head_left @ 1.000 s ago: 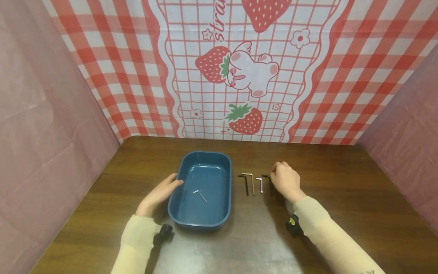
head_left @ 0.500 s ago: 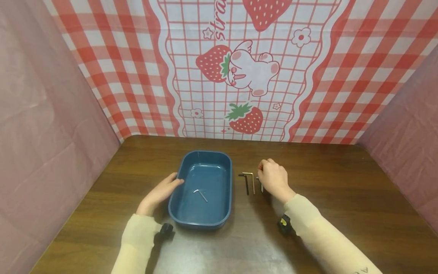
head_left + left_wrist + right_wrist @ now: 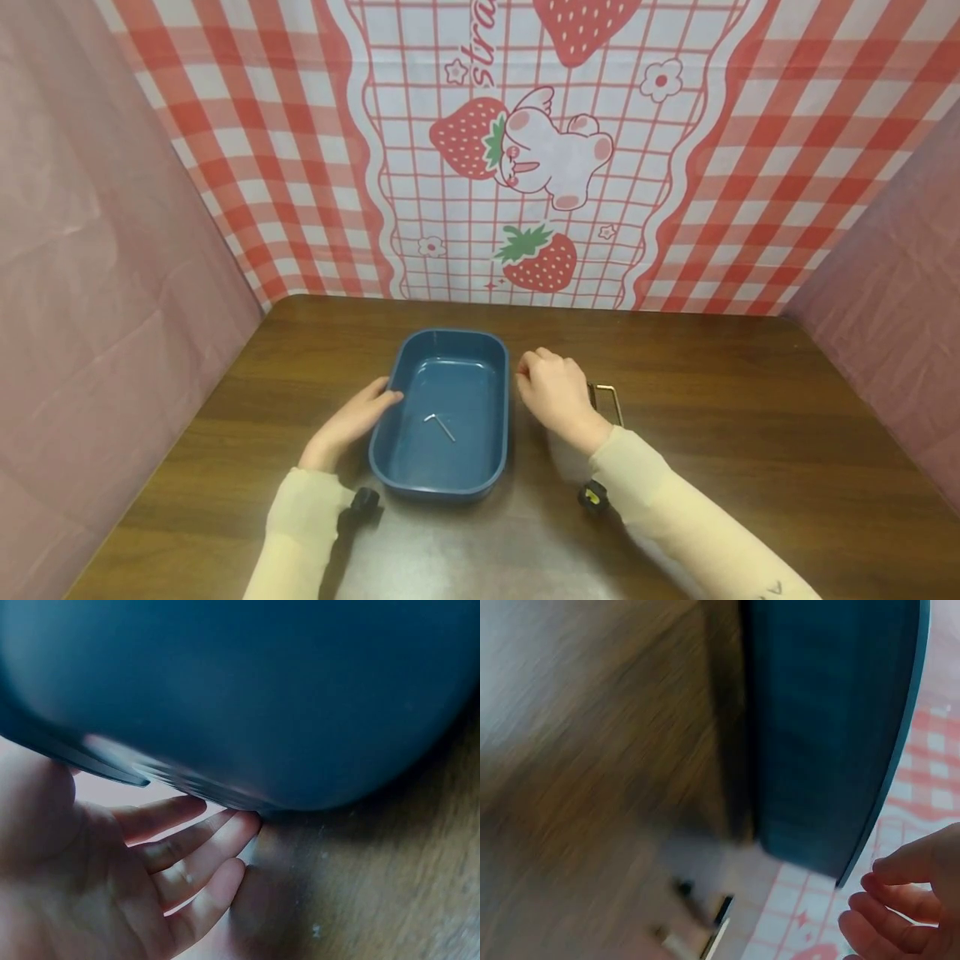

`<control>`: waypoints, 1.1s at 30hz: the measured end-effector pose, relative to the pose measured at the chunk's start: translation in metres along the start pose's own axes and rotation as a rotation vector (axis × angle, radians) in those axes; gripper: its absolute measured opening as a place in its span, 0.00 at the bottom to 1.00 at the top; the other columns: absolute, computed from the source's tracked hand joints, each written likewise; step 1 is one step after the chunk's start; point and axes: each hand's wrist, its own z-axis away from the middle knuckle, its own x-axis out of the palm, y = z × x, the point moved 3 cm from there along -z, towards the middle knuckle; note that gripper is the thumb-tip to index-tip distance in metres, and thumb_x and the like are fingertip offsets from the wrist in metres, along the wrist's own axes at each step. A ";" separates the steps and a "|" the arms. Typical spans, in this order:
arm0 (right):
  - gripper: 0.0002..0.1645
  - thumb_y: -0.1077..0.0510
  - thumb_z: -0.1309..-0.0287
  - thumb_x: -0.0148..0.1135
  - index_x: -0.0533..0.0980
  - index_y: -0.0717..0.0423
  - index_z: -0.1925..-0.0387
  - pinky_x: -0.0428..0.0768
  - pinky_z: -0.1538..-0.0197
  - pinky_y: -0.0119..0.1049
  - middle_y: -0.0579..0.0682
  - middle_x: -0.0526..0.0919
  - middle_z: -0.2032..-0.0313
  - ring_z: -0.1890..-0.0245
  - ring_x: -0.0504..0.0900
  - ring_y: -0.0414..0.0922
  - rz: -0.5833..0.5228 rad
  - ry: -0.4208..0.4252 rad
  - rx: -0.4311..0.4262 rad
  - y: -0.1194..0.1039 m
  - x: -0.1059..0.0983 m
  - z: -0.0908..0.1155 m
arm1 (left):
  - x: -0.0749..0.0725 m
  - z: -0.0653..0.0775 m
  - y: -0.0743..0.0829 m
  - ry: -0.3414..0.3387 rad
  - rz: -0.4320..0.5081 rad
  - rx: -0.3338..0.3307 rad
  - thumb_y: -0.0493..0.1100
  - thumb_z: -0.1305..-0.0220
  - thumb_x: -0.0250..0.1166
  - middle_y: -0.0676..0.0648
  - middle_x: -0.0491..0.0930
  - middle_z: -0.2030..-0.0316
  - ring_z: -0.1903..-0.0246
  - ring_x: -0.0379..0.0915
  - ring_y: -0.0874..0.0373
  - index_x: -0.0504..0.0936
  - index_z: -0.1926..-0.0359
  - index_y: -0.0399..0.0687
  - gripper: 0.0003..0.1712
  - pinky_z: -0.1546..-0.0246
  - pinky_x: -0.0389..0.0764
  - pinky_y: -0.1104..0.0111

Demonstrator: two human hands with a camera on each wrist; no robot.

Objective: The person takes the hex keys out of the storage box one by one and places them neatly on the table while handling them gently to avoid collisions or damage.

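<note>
A deep blue plastic bin (image 3: 453,475) stands on the table with one silver hex key (image 3: 444,428) lying in it. On its left side my left hand (image 3: 352,421) holds the wall, thumb over the rim and fingers against the outside; the left wrist view shows the fingertips (image 3: 251,821) low at the wall. Just right of the bin is my right hand (image 3: 557,396), its fingers loosely bent, with nothing seen between them in the right wrist view. Beyond it show a black hex key (image 3: 592,395) and a gold hex key (image 3: 617,404); the hand covers the others.
The brown wooden table (image 3: 720,400) ends at a hanging red-and-white strawberry cloth (image 3: 540,167). Pink cloth (image 3: 892,250) hangs at both sides. A small dark camera (image 3: 592,497) sits on the right wrist.
My right hand has moved left across the row of hex keys towards the bin, uncovering a black and a gold key and covering those nearer the bin. The left hand has stayed still.
</note>
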 end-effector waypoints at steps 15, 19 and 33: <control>0.03 0.59 0.53 0.62 0.79 0.53 0.78 0.71 0.76 0.37 0.46 0.77 0.80 0.79 0.77 0.44 -0.008 -0.042 -0.179 -0.059 0.010 -0.012 | -0.001 0.002 0.001 -0.001 0.004 0.014 0.52 0.34 0.48 0.34 0.62 0.39 0.40 0.60 0.41 0.58 0.36 0.37 0.32 0.40 0.59 0.47; 0.03 0.56 0.53 0.60 0.78 0.50 0.77 0.71 0.74 0.36 0.45 0.78 0.79 0.76 0.77 0.43 0.022 -0.125 -0.210 -0.071 0.019 -0.009 | -0.002 0.001 0.003 0.003 0.007 0.021 0.52 0.34 0.48 0.35 0.63 0.39 0.40 0.60 0.41 0.58 0.36 0.38 0.32 0.40 0.59 0.47; 0.12 0.47 0.50 0.61 0.78 0.51 0.72 0.75 0.69 0.39 0.47 0.81 0.75 0.73 0.80 0.44 0.127 -0.431 -0.209 -0.089 0.048 0.002 | 0.000 -0.001 -0.002 0.002 0.015 -0.001 0.52 0.34 0.48 0.37 0.65 0.40 0.41 0.62 0.43 0.60 0.37 0.40 0.30 0.41 0.61 0.48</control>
